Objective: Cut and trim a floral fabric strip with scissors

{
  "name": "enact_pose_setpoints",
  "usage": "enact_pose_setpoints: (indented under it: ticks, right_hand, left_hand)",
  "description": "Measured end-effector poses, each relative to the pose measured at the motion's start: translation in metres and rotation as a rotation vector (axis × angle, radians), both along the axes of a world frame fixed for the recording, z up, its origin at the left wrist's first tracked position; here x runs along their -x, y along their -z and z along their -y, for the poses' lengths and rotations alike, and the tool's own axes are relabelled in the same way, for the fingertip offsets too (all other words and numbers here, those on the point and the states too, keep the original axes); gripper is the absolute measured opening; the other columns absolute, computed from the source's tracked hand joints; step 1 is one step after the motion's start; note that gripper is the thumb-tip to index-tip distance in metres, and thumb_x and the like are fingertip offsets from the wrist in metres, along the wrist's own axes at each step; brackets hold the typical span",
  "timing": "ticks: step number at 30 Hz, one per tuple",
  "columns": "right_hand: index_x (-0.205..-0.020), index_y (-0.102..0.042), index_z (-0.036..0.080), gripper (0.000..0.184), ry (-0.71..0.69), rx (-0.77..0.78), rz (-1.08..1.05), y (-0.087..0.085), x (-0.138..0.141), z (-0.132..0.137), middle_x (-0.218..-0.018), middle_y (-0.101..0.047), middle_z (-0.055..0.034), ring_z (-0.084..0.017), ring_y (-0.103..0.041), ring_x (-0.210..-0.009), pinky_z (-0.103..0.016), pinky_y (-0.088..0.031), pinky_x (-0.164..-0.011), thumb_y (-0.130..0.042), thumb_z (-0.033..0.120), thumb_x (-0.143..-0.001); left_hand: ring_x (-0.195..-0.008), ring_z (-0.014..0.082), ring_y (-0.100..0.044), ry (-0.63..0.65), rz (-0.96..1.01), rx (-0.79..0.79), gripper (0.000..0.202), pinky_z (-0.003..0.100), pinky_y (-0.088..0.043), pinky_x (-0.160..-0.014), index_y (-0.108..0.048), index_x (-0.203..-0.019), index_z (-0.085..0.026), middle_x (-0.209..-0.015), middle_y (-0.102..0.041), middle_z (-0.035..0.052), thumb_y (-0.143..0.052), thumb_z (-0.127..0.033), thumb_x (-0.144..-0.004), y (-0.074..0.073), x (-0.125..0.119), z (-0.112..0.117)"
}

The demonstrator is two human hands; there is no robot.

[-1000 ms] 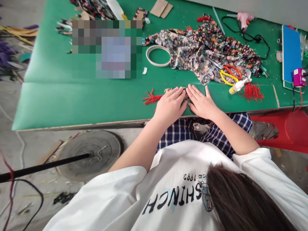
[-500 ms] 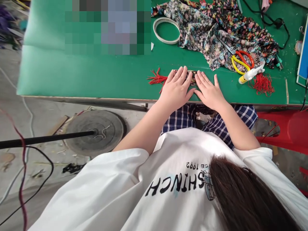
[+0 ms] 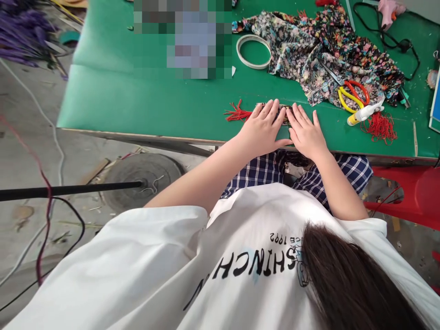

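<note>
Both palms lie flat on a narrow strip of dark floral fabric (image 3: 286,120) near the table's front edge. My left hand (image 3: 264,129) covers the strip's left part, fingers stretched out. My right hand (image 3: 307,131) rests over its right part, thumb close to the left thumb and fingers extended. A red tassel (image 3: 238,112) sticks out past the left hand. Most of the strip is hidden beneath the hands. To the right lie a small white glue bottle (image 3: 365,112), a bundle of red strings (image 3: 381,128) and scissors (image 3: 351,95) with red and yellow handles.
A crumpled floral cloth (image 3: 309,55) spreads across the back of the green table (image 3: 144,105), beside a roll of tape (image 3: 239,51). A pink glue gun (image 3: 390,13) with a black cord lies at the far right. A red stool (image 3: 409,195) stands below the table.
The camera view has shifted, so the table and objects appear further right. Both hands remain flat on the strip, with the left thumb now reaching closer under the right hand.
</note>
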State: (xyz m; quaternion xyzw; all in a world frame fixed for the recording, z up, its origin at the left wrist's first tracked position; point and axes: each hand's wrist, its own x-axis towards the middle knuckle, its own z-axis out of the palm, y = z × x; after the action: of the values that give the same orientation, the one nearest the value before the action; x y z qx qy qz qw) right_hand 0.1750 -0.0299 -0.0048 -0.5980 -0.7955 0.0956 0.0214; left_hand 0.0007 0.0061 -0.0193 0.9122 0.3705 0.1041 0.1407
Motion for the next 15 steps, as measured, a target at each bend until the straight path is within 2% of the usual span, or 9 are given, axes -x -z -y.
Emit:
enact_pose_setpoints:
  ticks: [7, 10, 13, 15]
  right_hand:
    - [-0.149, -0.027, 0.012, 0.057, -0.003, 0.003, -0.023, 0.001, -0.002, -0.002, -0.158, -0.023, -0.0101, -0.025, -0.02, -0.146, -0.053, -0.007, -0.119, -0.024, 0.028, -0.095]
    - [-0.148, -0.028, 0.012, 0.056, 0.0, 0.002, -0.045, 0.001, -0.001, -0.002, -0.157, -0.024, -0.0108, -0.026, -0.021, -0.146, -0.054, -0.008, -0.119, -0.025, 0.029, -0.095]
    - [-0.148, -0.029, 0.012, 0.056, -0.004, 0.005, -0.053, 0.001, -0.001, -0.002, -0.157, -0.024, -0.0112, -0.026, -0.021, -0.146, -0.053, -0.008, -0.119, -0.027, 0.029, -0.095]
    - [-0.148, -0.029, 0.012, 0.055, -0.006, 0.008, -0.056, 0.0, 0.0, -0.001, -0.157, -0.024, -0.0109, -0.025, -0.021, -0.146, -0.052, -0.008, -0.119, -0.028, 0.029, -0.095]
  left_hand:
    - [-0.145, 0.0366, -0.017, -0.041, 0.037, -0.03, 0.086, 0.053, -0.011, -0.117, -0.023, -0.148, -0.009, -0.155, -0.02, 0.0221, -0.031, -0.069, -0.087, 0.008, -0.002, 0.004]
    - [-0.145, 0.0366, -0.017, -0.044, 0.034, -0.018, 0.086, 0.054, -0.012, -0.117, -0.023, -0.148, -0.008, -0.155, -0.02, 0.0229, -0.033, -0.069, -0.087, 0.006, -0.003, 0.0]
    - [-0.145, 0.0361, -0.016, -0.06, 0.042, -0.008, 0.082, 0.055, -0.011, -0.118, -0.025, -0.147, -0.007, -0.155, -0.02, 0.0232, -0.039, -0.062, -0.089, -0.001, -0.004, 0.007]
    - [-0.146, 0.0322, -0.017, -0.016, 0.072, 0.0, 0.066, 0.055, -0.009, -0.119, -0.032, -0.146, -0.012, -0.155, -0.025, 0.0188, -0.04, -0.05, -0.092, 0.002, 0.001, 0.025]
